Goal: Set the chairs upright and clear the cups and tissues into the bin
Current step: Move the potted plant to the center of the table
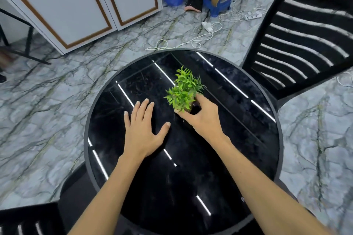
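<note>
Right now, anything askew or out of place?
Little plant leans tilted in the right hand, not standing on the round table. White cables and a power strip sprawl loose across the floor beyond.

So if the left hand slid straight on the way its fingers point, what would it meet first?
Nothing close: the left hand lies flat on the round glossy black table, fingers aimed at bare tabletop. The small green leafy plant sits off to its right, so probably the table's far edge.
</note>
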Available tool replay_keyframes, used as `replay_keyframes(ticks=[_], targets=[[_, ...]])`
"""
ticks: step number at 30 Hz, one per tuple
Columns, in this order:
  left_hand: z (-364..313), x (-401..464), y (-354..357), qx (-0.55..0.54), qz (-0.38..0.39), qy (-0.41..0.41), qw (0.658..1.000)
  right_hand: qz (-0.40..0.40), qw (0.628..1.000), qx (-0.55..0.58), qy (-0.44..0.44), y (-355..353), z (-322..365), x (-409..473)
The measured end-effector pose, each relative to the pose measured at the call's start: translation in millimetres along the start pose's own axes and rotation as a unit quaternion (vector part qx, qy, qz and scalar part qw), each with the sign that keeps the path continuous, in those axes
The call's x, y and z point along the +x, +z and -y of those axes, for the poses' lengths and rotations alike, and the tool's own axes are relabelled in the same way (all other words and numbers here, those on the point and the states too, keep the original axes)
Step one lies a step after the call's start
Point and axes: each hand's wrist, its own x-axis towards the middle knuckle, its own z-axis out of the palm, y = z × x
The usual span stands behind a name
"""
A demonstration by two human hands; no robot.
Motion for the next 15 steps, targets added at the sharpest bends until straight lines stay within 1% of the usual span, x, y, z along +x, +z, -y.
replay_keyframes(ticks=[7,15], targets=[[-20.0,-52.8,16.7,-0.005,0.009,-0.002,1.000,0.006,1.000,-0.021,0.013,-2.9,-13.3,-36.4],[-22.0,-58.6,24.1,0.047,-0.011,0.006,0.999,-0.017,1.000,-0.007,0.014,2.2,-14.0,-38.9]])
